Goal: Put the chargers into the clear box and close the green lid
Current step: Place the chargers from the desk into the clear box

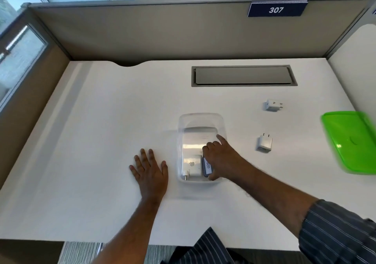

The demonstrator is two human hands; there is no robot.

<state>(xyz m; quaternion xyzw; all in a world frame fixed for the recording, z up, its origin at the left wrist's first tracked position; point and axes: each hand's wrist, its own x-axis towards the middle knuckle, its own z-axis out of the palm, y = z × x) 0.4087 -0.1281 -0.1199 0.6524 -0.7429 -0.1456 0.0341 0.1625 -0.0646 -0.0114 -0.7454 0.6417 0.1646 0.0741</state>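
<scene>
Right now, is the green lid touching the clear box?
Apart. The head view shows the green lid lying far off to the right of the clear box, with bare desk and two white chargers between them.

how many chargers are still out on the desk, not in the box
2. One small white plug charger lies toward the back of the white desk, the other white plug charger nearer, both right of the clear plastic box.

The right hand (220, 158) covers part of the dark charger (206, 167) in the clear box (201, 119); the green lid (350, 141) is blurred and cut off at the picture's right edge.
</scene>
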